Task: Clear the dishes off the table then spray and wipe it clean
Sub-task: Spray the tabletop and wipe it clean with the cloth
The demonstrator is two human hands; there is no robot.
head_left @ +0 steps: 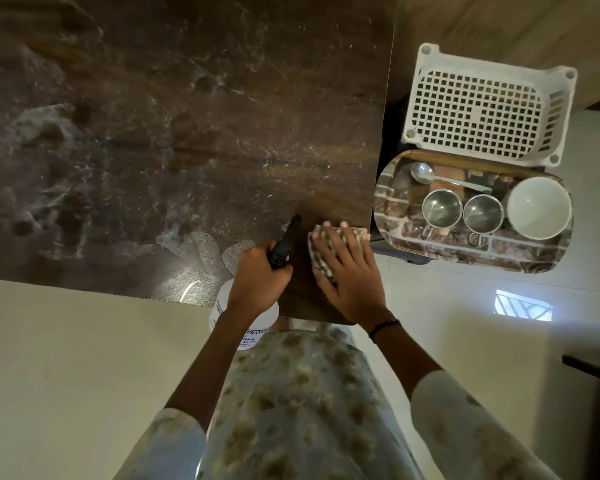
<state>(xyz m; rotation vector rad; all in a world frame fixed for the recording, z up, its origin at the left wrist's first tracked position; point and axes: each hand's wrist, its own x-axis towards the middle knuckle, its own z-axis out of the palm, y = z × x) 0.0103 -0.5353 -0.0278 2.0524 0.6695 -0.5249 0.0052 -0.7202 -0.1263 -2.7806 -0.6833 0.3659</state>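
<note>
A dark marbled table, streaked with spray, is seen from above over pale floor tiles. Beside its right edge a tray holds a spoon, two steel cups and a white bowl, with a white basket behind. The spray bottle is gripped at its neck by the left hand at the near edge, its long axis tilted, nozzle directed away across the table. The checked cloth is pressed flat under the right hand, fingers extended, at the near right corner
</note>
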